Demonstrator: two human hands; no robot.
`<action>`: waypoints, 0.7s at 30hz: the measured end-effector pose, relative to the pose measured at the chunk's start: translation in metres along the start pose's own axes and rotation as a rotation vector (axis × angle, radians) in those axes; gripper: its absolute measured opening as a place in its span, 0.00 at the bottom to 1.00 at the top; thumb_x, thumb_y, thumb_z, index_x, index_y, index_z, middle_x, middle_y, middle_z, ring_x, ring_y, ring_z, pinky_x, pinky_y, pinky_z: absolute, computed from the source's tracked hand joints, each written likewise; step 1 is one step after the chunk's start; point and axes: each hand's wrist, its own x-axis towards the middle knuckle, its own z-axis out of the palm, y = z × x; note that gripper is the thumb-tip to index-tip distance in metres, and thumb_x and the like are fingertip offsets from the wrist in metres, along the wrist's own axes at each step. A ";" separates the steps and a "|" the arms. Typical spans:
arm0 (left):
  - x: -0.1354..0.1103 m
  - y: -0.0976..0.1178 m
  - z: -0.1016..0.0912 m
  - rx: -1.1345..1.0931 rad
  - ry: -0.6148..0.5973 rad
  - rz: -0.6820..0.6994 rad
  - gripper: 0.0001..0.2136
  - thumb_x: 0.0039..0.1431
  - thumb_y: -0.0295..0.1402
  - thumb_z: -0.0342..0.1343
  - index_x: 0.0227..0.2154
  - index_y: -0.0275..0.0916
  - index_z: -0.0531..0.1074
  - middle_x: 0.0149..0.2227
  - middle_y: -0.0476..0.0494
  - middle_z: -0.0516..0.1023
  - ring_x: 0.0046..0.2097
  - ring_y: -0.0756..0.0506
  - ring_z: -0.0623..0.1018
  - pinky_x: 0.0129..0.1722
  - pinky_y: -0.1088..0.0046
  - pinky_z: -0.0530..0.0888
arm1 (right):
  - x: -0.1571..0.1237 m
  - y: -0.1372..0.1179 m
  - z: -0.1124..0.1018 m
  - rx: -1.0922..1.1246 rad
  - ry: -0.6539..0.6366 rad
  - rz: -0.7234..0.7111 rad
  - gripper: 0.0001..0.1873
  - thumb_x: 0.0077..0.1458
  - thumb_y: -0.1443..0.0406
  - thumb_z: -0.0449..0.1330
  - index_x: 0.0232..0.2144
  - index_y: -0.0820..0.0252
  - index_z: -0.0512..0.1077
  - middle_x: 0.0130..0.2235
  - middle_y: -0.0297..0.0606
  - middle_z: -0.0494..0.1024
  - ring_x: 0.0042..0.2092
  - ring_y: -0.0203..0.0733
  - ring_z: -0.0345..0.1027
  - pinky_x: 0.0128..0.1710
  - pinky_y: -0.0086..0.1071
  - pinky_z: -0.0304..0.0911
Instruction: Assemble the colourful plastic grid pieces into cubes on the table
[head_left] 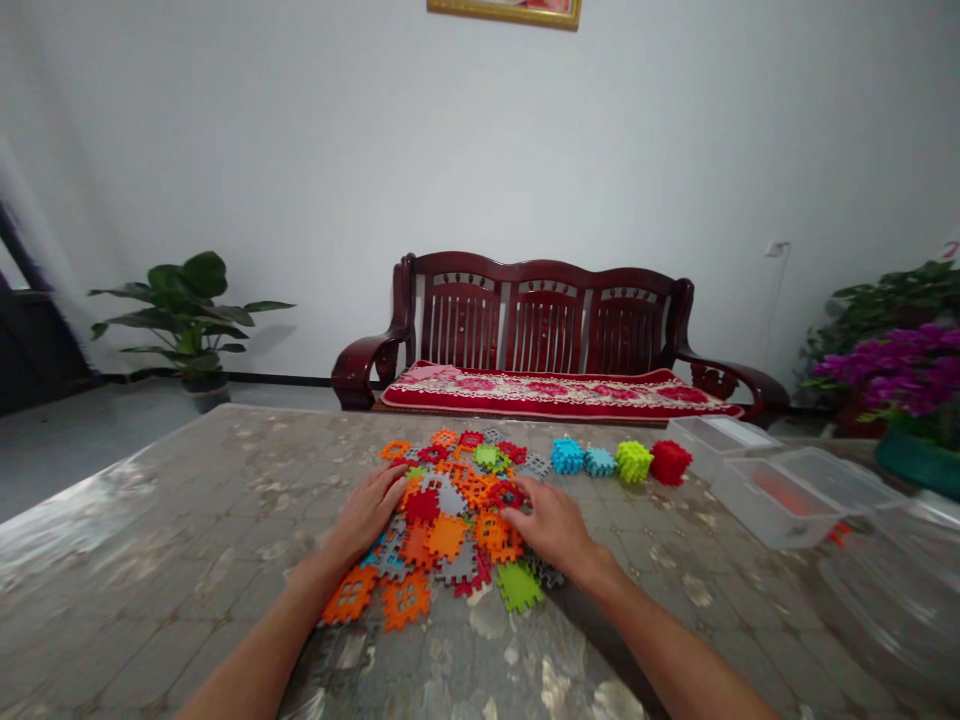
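Note:
A loose pile of flat plastic interlocking tiles with toothed edges lies on the table, in orange, red, grey, green and blue. My left hand (369, 512) rests along the pile's left side, its fingers stretched forward and touching the tiles there. At the right side is my right hand (553, 525), thumb and fingers apart beside a red tile with a round opening (505, 495). Near the pile's middle lie a plain orange tile (446, 538) and a dark red tile (422, 506). A green tile (519, 586) and an orange window tile (406, 600) lie at the near edge.
Right of the pile stand sorted stacks of tiles: blue (567, 456), lighter blue (600, 462), lime green (634, 461) and red (670, 462). Clear plastic boxes (780, 505) sit farther right, with a flower pot (919, 465) behind them. A wooden bench (544, 320) stands beyond the table (187, 540).

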 end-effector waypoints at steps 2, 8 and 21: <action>-0.003 0.006 0.004 0.025 0.020 -0.038 0.26 0.67 0.40 0.38 0.57 0.34 0.73 0.61 0.36 0.73 0.64 0.41 0.69 0.66 0.60 0.63 | -0.005 0.014 -0.005 0.115 0.038 0.014 0.23 0.55 0.57 0.62 0.53 0.54 0.75 0.48 0.40 0.83 0.48 0.48 0.76 0.49 0.38 0.67; -0.020 0.040 0.012 0.126 0.059 -0.250 0.24 0.67 0.40 0.40 0.59 0.37 0.72 0.64 0.34 0.70 0.64 0.38 0.70 0.64 0.56 0.65 | -0.016 0.083 -0.020 0.314 0.226 0.131 0.23 0.53 0.54 0.61 0.50 0.56 0.76 0.48 0.43 0.83 0.44 0.48 0.78 0.47 0.40 0.70; -0.043 0.094 0.031 0.037 0.162 -0.467 0.31 0.65 0.46 0.43 0.68 0.38 0.56 0.70 0.30 0.55 0.70 0.31 0.58 0.65 0.45 0.57 | -0.022 0.225 -0.129 -0.162 0.516 0.584 0.33 0.54 0.46 0.58 0.56 0.58 0.72 0.47 0.47 0.83 0.47 0.54 0.77 0.43 0.41 0.68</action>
